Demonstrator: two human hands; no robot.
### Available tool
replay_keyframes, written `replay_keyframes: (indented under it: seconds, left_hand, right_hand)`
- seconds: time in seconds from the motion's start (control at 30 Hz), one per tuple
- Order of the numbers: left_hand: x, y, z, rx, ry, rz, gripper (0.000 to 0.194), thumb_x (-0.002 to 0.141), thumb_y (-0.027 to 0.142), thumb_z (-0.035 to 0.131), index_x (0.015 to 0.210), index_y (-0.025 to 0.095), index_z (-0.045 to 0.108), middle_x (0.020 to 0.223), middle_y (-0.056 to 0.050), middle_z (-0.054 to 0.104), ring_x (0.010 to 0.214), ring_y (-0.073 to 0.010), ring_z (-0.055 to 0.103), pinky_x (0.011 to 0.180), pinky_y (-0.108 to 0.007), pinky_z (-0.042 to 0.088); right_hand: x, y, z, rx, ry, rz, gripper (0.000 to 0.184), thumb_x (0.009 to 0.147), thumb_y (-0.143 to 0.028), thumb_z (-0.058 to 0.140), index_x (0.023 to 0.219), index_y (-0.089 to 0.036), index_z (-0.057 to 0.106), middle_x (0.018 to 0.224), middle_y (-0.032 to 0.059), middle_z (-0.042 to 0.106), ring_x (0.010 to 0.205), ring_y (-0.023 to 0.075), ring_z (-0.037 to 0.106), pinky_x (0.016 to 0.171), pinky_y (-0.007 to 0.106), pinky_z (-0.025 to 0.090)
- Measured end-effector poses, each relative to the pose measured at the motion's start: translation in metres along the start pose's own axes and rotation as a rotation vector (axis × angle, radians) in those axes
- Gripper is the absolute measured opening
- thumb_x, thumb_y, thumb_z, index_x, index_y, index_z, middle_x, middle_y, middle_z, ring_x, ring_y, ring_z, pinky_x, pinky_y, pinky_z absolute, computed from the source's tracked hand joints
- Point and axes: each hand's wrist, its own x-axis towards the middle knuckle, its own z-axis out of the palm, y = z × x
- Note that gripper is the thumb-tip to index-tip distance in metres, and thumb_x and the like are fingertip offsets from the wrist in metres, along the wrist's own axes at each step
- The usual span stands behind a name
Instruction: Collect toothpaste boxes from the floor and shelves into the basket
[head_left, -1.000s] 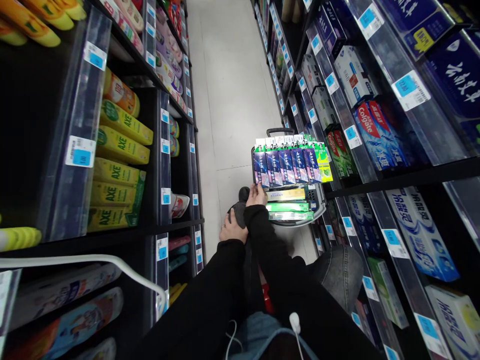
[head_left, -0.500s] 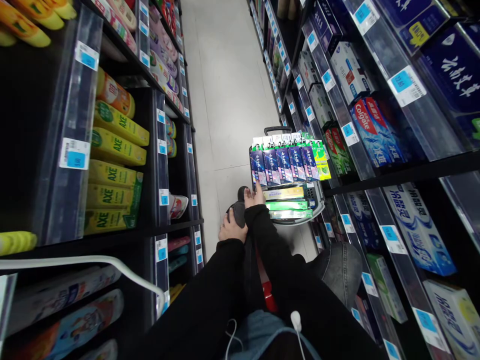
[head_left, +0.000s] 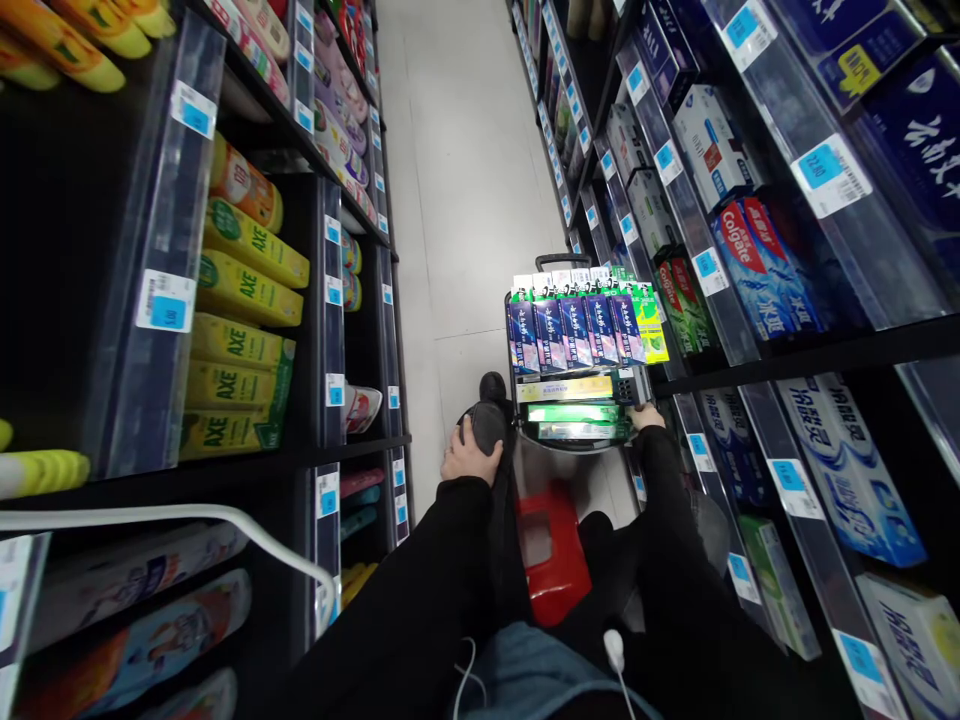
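In the aisle in front of me stands a shopping basket [head_left: 581, 446] with a pale rim and a black handle [head_left: 562, 260]. Packed into it is a row of blue-purple toothpaste boxes [head_left: 574, 333], with yellow-green boxes [head_left: 651, 335] at the right end. Nearer me lie a yellow-and-white box [head_left: 566, 389] and green boxes [head_left: 574, 413]. My right hand [head_left: 646, 417] holds the basket's right rim, its fingers partly hidden. My left hand [head_left: 471, 455] lies on my dark-trousered knee [head_left: 489, 428], fingers apart, holding nothing.
A red plastic stool [head_left: 555, 555] is between my legs. On the right, shelves hold toothpaste, including Colgate boxes [head_left: 761, 265]. Left shelves carry yellow AXE bottles [head_left: 251, 290] and other cleaners. A white curved rail [head_left: 225, 517] crosses the lower left. Pale floor [head_left: 465, 150] runs ahead.
My right hand has moved from the basket's left side, beside my left hand, to its right rim. The red stool now shows more. My left hand stays on the knee.
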Motion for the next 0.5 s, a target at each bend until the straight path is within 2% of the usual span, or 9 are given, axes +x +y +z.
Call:
replay_keyframes:
  seconds: [0.07, 0.13, 0.3, 0.5]
  left_hand:
    - [0.0, 0.0, 0.0, 0.008, 0.001, -0.001, 0.082, 0.08, 0.056, 0.053, 0.15, 0.021, 0.032, 0.143, -0.015, 0.045, 0.104, -0.0324, 0.058, 0.088, -0.044, 0.047]
    - [0.0, 0.001, 0.0, 0.021, 0.003, 0.001, 0.082, 0.08, 0.056, 0.053, 0.15, 0.02, 0.032, 0.142, -0.015, 0.046, 0.104, -0.0325, 0.058, 0.088, -0.044, 0.047]
    - [0.0, 0.001, 0.0, 0.057, 0.023, 0.002, 0.081, 0.08, 0.055, 0.054, 0.149, 0.019, 0.034, 0.141, -0.016, 0.047, 0.106, -0.0328, 0.057, 0.088, -0.044, 0.048]
    - [-0.001, 0.0, 0.0, 0.064, 0.015, -0.001, 0.081, 0.079, 0.056, 0.054, 0.149, 0.02, 0.034, 0.142, -0.015, 0.046, 0.106, -0.0319, 0.058, 0.088, -0.043, 0.048]
  right_hand:
    - [0.028, 0.012, 0.0, -0.075, 0.032, 0.045, 0.041, 0.083, -0.025, 0.061, 0.118, -0.003, 0.059, 0.112, 0.0246, 0.062, 0.107, 0.0283, 0.061, 0.09, 0.036, 0.048]
    - [0.044, 0.017, 0.008, -0.147, 0.055, 0.058, 0.049, 0.083, -0.027, 0.061, 0.124, -0.001, 0.054, 0.118, 0.0277, 0.058, 0.115, 0.0301, 0.057, 0.094, 0.037, 0.045]
    - [0.062, 0.015, 0.028, -0.311, 0.068, 0.018, 0.05, 0.081, -0.031, 0.067, 0.122, -0.003, 0.058, 0.113, 0.0286, 0.059, 0.114, 0.0331, 0.058, 0.092, 0.039, 0.046]
    - [0.073, 0.02, 0.031, -0.481, 0.052, -0.053, 0.049, 0.085, -0.036, 0.063, 0.122, -0.005, 0.059, 0.111, 0.0291, 0.06, 0.111, 0.0315, 0.06, 0.088, 0.039, 0.046]
